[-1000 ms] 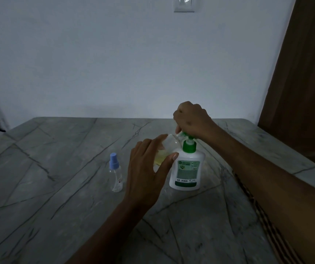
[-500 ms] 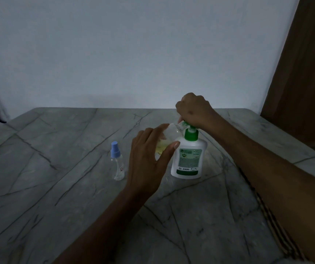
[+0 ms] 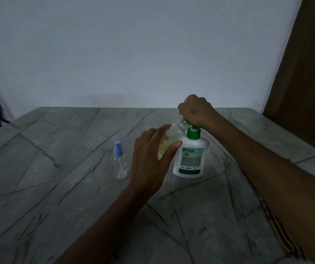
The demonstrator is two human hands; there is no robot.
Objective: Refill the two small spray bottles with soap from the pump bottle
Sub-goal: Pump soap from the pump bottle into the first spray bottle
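- Left hand (image 3: 149, 162): fingers and thumb curled round a small clear spray bottle (image 3: 169, 139), which is held tilted with its open neck up against the nozzle of the pump bottle (image 3: 190, 156). Thumb tip lies on the near side of the bottle, just beside the pump bottle's label.
- Held spray bottle: cap is off; a pale yellow liquid fills its lower part, partly hidden behind the left hand's fingers.
- Right hand (image 3: 195, 110): curled into a fist on top of the green pump head (image 3: 188, 123), directly above the pump bottle. Whether the fingers wrap the pump head or only press on it cannot be told, since the knuckles hide it.
- Pump bottle: white body, green collar and pump, green-and-white label facing the camera. It stands upright on the table (image 3: 57, 187), below the right hand and just to the right of the left hand.
- Second spray bottle (image 3: 120, 161): clear body, light blue cap fitted, standing upright on the table to the left of the left hand, apart from it and untouched.
- Table: grey, marble-patterned top with dark veins; both forearms reach over it from the near edge.
- Beyond the hands: plain pale wall (image 3: 134, 54); to the right of the right arm, a brown wooden panel (image 3: 309, 73).
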